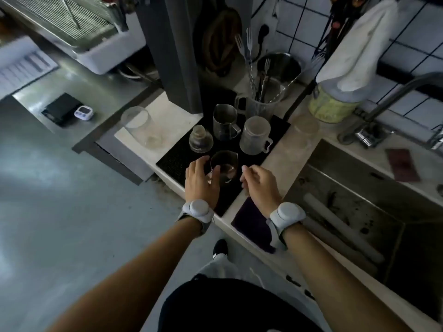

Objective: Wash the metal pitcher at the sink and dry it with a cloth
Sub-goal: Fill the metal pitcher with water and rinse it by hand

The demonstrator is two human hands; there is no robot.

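Note:
A small metal pitcher (226, 165) stands upright on the black drying mat (172, 161), near its front edge. My left hand (200, 182) is against the pitcher's left side with its fingers nearly straight and the thumb touching the wall. Just right of the pitcher hovers my right hand (260, 182), loosely curled and holding nothing. The steel sink (359, 212) lies to the right, with its faucet (395, 97) behind it. A white cloth (359, 49) is draped over a container at the back, and a dark purple cloth (251, 220) lies on the counter's front edge.
On the mat behind stand a second metal pitcher (224, 122), a frosted mug (255, 135) and a small glass bottle (201, 140). A clear jug of forks (261, 104) is further back, a tall glass (140, 125) to the left. A scale and timer (83, 113) sit far left.

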